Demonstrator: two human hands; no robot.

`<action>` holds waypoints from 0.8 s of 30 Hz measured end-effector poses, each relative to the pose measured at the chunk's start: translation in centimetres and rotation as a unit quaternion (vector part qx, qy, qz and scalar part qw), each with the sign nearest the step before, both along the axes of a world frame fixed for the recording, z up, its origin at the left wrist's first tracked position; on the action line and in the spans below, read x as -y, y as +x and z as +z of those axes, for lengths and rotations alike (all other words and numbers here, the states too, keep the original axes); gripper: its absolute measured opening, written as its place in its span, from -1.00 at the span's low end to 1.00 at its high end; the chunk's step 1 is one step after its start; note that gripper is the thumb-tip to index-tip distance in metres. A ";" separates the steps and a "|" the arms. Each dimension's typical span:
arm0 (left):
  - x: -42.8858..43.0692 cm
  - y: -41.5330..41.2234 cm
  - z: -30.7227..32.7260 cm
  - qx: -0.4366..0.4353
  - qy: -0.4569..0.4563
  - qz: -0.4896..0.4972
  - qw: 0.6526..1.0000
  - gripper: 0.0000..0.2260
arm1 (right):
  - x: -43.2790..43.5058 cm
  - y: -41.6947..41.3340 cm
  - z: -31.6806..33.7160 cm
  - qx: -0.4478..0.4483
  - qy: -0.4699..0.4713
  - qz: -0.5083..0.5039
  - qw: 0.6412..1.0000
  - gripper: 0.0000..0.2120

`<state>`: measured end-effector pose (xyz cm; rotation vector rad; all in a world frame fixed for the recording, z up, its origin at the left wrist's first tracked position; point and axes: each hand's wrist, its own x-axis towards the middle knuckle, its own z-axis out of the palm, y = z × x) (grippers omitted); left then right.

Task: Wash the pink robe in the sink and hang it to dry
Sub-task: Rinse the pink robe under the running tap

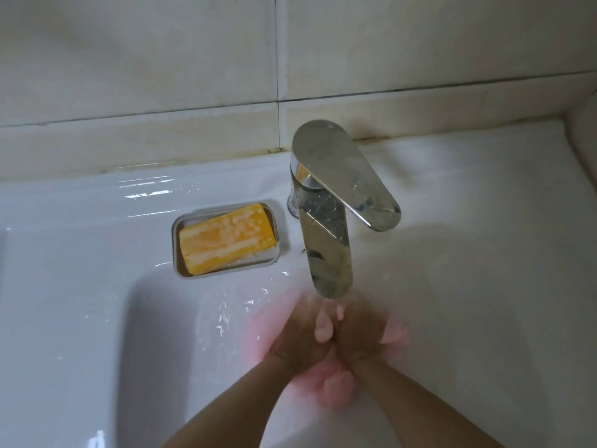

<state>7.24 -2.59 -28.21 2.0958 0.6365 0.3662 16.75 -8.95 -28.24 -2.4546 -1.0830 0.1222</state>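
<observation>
The pink robe [336, 388] is bunched into a small wet wad in the white sink [155, 334], right under the chrome faucet [326, 227]. My left hand [298, 337] grips one side of the wad and my right hand [361, 334] grips the other, knuckles pressed together. Pink cloth bulges out between the hands, below them and at both sides. Water runs from the spout onto the hands. Both hands are blurred by motion.
A yellow soap bar [226, 242] lies in a grey soap dish [177, 253] on the sink ledge, left of the faucet. Beige wall tiles [139, 59] rise behind the sink. The ledge is wet with splashes.
</observation>
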 end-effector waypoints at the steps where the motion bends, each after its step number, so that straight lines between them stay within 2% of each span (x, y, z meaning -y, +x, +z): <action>1: -0.3 0.4 0.7 0.000 0.001 -0.005 1.000 -0.92 | -0.3 0.1 0.4 -0.018 0.003 0.003 1.000 -0.71; 3: -0.8 0.8 2.4 -0.022 -0.046 -0.010 0.999 -0.88 | -0.8 0.5 1.2 -0.063 -0.067 0.011 0.996 -0.65; 5: -1.7 0.3 4.2 -0.098 -0.140 0.013 0.985 -0.93 | -0.7 1.3 2.1 -0.173 -0.154 -0.015 0.973 -0.57; 6: -2.2 -0.3 4.9 -0.146 -0.184 0.036 0.971 -0.77 | -0.2 1.7 2.7 -0.240 -0.150 -0.030 0.959 -0.62; 8: -2.7 -2.2 6.2 -0.183 -0.244 0.079 0.949 -0.38 | 1.3 1.9 4.7 -0.341 -0.040 -0.043 0.938 -0.86; 9: -2.6 -3.0 6.9 -0.182 -0.237 0.098 0.949 -0.34 | 2.2 1.8 5.8 -0.366 0.013 -0.037 0.930 -0.98; 10: -2.3 -3.6 7.5 -0.195 -0.202 0.123 0.952 -0.36 | 3.0 1.6 7.0 -0.389 0.048 -0.032 0.919 -0.91; 11: -1.9 -4.2 8.1 -0.242 -0.127 0.126 0.954 -0.38 | 3.8 1.2 7.8 -0.405 0.053 -0.025 0.912 -0.85; 13: -0.3 -5.2 8.6 -0.359 0.063 0.069 0.929 -0.36 | 5.2 0.7 8.2 -0.333 -0.026 -0.001 0.942 -0.71; 15: 0.6 -5.9 7.8 -0.390 0.159 0.019 0.907 -0.22 | 6.1 0.1 7.4 -0.196 -0.145 0.047 0.969 -0.41; 17: 1.4 -6.0 6.5 -0.367 0.173 0.017 0.914 -0.07 | 6.4 -0.9 5.7 -0.141 -0.198 0.103 0.965 -0.30; 20: 3.1 -5.5 5.2 -0.410 0.099 -0.011 0.907 0.01 | 5.9 -2.9 3.5 -0.111 -0.181 0.131 0.968 -0.40; 22: 4.6 -5.9 4.4 -0.376 0.063 0.000 0.925 -0.09 | 5.6 -4.0 3.0 -0.115 -0.184 0.125 0.968 -0.46; 24: 5.5 -6.2 3.3 -0.344 0.032 0.027 0.938 -0.30 | 5.3 -4.5 2.1 -0.085 -0.156 0.118 0.977 -0.54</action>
